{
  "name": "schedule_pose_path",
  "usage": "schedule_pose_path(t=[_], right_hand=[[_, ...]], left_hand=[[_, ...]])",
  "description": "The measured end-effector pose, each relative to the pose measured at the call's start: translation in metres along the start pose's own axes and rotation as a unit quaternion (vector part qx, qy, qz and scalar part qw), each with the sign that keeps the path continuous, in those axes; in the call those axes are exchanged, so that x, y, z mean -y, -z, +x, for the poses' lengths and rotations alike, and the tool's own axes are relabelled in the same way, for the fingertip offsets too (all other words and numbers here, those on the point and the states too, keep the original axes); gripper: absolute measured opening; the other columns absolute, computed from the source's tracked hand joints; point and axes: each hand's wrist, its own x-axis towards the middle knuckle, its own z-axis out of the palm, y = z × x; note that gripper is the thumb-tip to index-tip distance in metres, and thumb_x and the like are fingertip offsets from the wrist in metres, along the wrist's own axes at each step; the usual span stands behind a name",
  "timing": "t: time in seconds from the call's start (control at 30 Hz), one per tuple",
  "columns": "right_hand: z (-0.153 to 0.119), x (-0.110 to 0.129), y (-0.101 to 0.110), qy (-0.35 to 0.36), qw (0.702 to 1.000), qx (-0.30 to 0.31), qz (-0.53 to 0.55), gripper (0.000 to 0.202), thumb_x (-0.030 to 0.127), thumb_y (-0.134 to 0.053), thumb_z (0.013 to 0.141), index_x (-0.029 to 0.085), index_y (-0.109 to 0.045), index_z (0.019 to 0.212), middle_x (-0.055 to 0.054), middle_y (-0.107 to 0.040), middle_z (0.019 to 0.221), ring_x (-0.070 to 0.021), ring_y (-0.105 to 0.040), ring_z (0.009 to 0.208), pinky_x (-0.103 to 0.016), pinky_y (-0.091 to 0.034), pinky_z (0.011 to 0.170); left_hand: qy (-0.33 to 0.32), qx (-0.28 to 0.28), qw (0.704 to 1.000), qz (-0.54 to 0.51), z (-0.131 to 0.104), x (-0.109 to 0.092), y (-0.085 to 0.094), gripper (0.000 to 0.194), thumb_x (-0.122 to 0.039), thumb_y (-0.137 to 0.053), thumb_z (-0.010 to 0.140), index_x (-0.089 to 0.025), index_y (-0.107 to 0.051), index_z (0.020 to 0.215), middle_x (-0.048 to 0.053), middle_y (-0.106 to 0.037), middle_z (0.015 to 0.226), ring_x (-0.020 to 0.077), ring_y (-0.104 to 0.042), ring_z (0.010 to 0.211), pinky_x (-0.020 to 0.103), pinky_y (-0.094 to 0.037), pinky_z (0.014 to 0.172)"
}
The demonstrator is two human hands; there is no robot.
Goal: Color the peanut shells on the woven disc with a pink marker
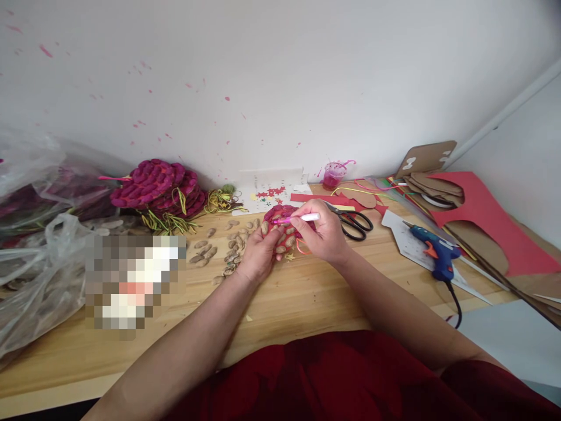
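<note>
- Head view: I look down, from a distance, on a pale wooden tabletop (302,301) where a person's two bare hands meet near the middle, both occupied.
- Left hand (258,254): its grip is closed around the near left edge of a peanut-covered red piece (281,210), holding it just above or against the wood; I cannot tell which.
- Right hand (323,234): its grip pinches a slim white-handled colouring tool (311,217), pen or brush, with a magenta front end that points left, at or very near the shells.
- Step in hand, as I judge it: colouring the shells. Those on the far side of the piece are magenta; several on the near side are bare tan.
- Next move, in my judgement: it calls for a steady left hold, small turns of the piece, and a light tip worked into the gaps between bare shells.
- Left of the hands: loose peanuts (231,255), and farther off a stack of magenta pieces (153,186) with yellow-green strands.
- Beyond and right: a cup of magenta liquid (334,177) by the wall, black-handled scissors (353,224) beside the right hand, and a blue glue gun (442,266) farther right.
</note>
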Motion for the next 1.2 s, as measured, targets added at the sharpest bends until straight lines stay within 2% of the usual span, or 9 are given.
schedule_pose_path(t=[0.1, 0.27, 0.4, 0.9, 1.07, 1.2], right_hand=[[0.0002, -0.0005, 0.0001, 0.002, 1.0, -0.014, -0.006, 0.008, 0.028, -0.066, 0.097, 0.025, -0.065, 0.09, -0.002, -0.073, 0.085, -0.0201, -0.066, 0.082, -0.037, -0.051, 0.076], [0.0005, 0.0008, 0.0002, -0.005, 1.0, 0.004, 0.001, 0.009, 0.029, -0.067, 0.096, 0.025, -0.065, 0.089, -0.003, -0.073, 0.085, -0.0202, -0.066, 0.082, -0.037, -0.051, 0.075], [0.0003, -0.0003, 0.0001, -0.002, 1.0, -0.009, -0.01, 0.008, 0.028, -0.067, 0.097, 0.025, -0.065, 0.09, -0.003, -0.073, 0.086, -0.0202, -0.065, 0.082, -0.038, -0.051, 0.076], [0.0003, 0.0004, -0.0014, 0.026, 1.0, -0.005, -0.014, 0.008, 0.025, -0.069, 0.096, 0.024, -0.066, 0.088, -0.002, -0.074, 0.083, -0.0199, -0.065, 0.081, -0.037, -0.049, 0.076], [0.0007, -0.0004, 0.0002, 0.025, 0.999, -0.018, -0.029, 0.008, 0.025, -0.069, 0.095, 0.024, -0.065, 0.088, -0.002, -0.073, 0.084, -0.0203, -0.065, 0.081, -0.037, -0.049, 0.075], [0.0006, -0.0023, 0.0002, 0.013, 1.0, -0.009, -0.005, 0.007, 0.025, -0.068, 0.096, 0.024, -0.065, 0.09, -0.002, -0.073, 0.085, -0.0194, -0.065, 0.081, -0.036, -0.05, 0.074]], left_hand=[[0.003, -0.001, 1.0, 0.006, -0.0001, 0.0002, 0.0, 0.045, -0.038, -0.092, 0.065, -0.016, -0.066, 0.093, -0.001, -0.066, 0.069, 0.0073, -0.049, 0.048, 0.017, -0.028, 0.036], [-0.003, 0.003, 1.0, -0.003, 0.0001, 0.0004, 0.0003, 0.042, -0.038, -0.092, 0.065, -0.018, -0.063, 0.087, -0.004, -0.06, 0.065, 0.0068, -0.047, 0.047, 0.017, -0.029, 0.037], [0.002, 0.004, 1.0, 0.0, 0.0004, 0.0001, 0.0007, 0.043, -0.038, -0.091, 0.066, -0.016, -0.065, 0.092, -0.002, -0.064, 0.07, 0.0069, -0.049, 0.048, 0.017, -0.027, 0.036], [0.003, -0.001, 1.0, -0.025, 0.0012, -0.0003, 0.0, 0.042, -0.036, -0.093, 0.063, -0.018, -0.062, 0.083, -0.005, -0.059, 0.062, 0.0066, -0.048, 0.046, 0.016, -0.029, 0.035], [0.01, -0.004, 1.0, -0.02, 0.0011, 0.0001, 0.0015, 0.041, -0.036, -0.093, 0.065, -0.016, -0.067, 0.09, -0.001, -0.066, 0.068, 0.0071, -0.05, 0.047, 0.016, -0.028, 0.035], [0.006, -0.005, 1.0, -0.021, 0.001, 0.0001, 0.0013, 0.041, -0.036, -0.093, 0.064, -0.016, -0.067, 0.087, -0.001, -0.065, 0.066, 0.0069, -0.048, 0.045, 0.016, -0.028, 0.035]])
